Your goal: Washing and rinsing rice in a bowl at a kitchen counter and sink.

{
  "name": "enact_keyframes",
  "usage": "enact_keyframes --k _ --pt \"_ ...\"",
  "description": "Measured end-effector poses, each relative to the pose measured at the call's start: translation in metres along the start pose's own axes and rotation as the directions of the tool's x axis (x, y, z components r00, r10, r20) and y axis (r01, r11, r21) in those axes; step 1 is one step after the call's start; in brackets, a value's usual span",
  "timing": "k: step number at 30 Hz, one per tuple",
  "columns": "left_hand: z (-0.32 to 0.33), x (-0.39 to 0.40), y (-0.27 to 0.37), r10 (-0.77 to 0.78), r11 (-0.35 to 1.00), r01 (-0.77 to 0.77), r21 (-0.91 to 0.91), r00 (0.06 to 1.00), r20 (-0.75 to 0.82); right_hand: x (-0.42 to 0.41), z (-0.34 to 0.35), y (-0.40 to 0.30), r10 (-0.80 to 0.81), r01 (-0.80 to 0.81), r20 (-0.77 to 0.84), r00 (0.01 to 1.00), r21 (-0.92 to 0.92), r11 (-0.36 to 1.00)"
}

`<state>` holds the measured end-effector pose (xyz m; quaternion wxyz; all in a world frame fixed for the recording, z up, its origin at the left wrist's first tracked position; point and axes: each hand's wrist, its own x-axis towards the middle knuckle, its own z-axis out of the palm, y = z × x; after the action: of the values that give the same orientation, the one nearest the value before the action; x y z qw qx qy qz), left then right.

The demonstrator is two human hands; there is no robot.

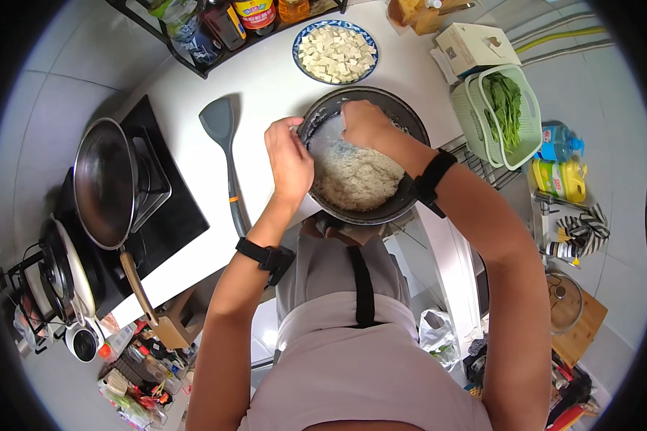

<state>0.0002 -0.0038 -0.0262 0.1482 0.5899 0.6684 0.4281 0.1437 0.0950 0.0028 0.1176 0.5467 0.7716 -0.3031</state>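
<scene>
A dark round pot (380, 215) stands at the counter's front edge, with a pale, lumpy, rice-like mass (356, 178) and a whitish layer inside. My left hand (289, 159) rests against the pot's left rim, thumb at the edge and fingers bent outside. My right hand (365, 123) reaches into the pot in a fist, knuckles up; whether its fingers grip anything is hidden. Behind the pot, a blue-patterned plate (295, 54) bears white tofu-like cubes (337, 54). A grey spatula (218, 121) lies to the left of my left hand.
At left a frying pan (105, 183) sits on a black cooktop (186, 229), its handle jutting past the counter. Bottles (253, 13) stand on a rack at the back left. To the right are green baskets (528, 118) with leafy greens, a box (480, 46) and a faucet (544, 215).
</scene>
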Motion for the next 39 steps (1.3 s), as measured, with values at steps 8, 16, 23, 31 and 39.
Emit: enact_keyframes --k 8,16,23,31,39 --pt "-0.002 0.002 0.003 0.000 0.998 -0.002 -0.055 1.000 -0.026 -0.003 0.025 0.024 -0.370 0.379 0.184 0.911 -0.013 0.925" --pt "-0.001 0.001 0.001 -0.015 0.999 0.015 -0.051 1.000 -0.003 -0.060 0.010 0.015 -0.067 0.389 0.721 0.690 -0.291 0.874" --pt "0.000 0.004 0.006 -0.014 0.998 0.014 -0.066 1.000 -0.008 -0.014 0.038 0.029 -0.305 0.342 0.650 0.696 0.073 0.937" --pt "-0.003 0.000 0.001 -0.004 1.000 0.004 -0.021 1.000 -0.010 -0.002 -0.017 0.018 -0.197 0.173 0.225 0.954 0.121 0.977" --pt "-0.002 0.003 0.006 -0.016 0.999 0.016 -0.052 1.000 0.008 -0.036 0.011 0.016 -0.106 0.103 0.176 0.979 0.028 0.994"
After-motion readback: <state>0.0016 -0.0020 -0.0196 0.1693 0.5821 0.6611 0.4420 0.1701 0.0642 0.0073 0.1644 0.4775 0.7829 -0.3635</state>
